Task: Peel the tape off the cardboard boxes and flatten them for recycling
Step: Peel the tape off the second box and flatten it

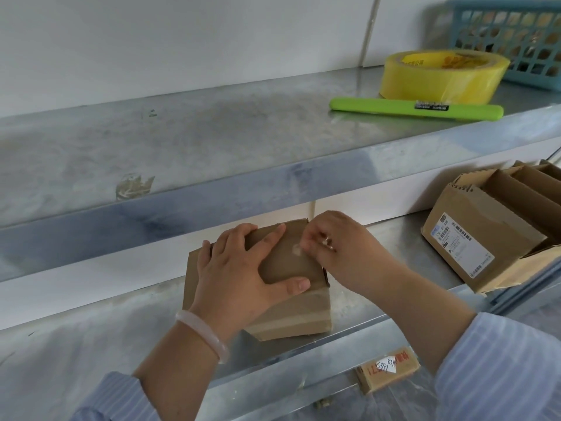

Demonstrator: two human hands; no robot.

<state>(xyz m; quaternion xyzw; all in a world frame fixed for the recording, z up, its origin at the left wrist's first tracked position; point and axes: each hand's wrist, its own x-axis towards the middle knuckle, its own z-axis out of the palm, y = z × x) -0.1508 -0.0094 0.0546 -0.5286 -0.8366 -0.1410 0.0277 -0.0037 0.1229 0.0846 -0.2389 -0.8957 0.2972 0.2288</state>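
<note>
A small brown cardboard box (291, 317) sits on the lower metal shelf (379, 302), clear tape banding its front face. My left hand (243, 278) lies flat over the box's top, fingers spread, thumb along the near edge, pressing it down. My right hand (331, 238) is at the top's right side, fingertips pinched together at a pale spot on the cardboard; whether tape is between them I cannot make out. A second, larger box (473, 238) with a white label and open flaps stands to the right on the same shelf.
On the upper metal shelf (212, 165) lie a yellow tape roll (440, 77), a green cutter (416, 108) and a blue plastic basket (510, 41). A small taped cardboard piece (388, 370) with a paper scrap rests below the shelf's front edge.
</note>
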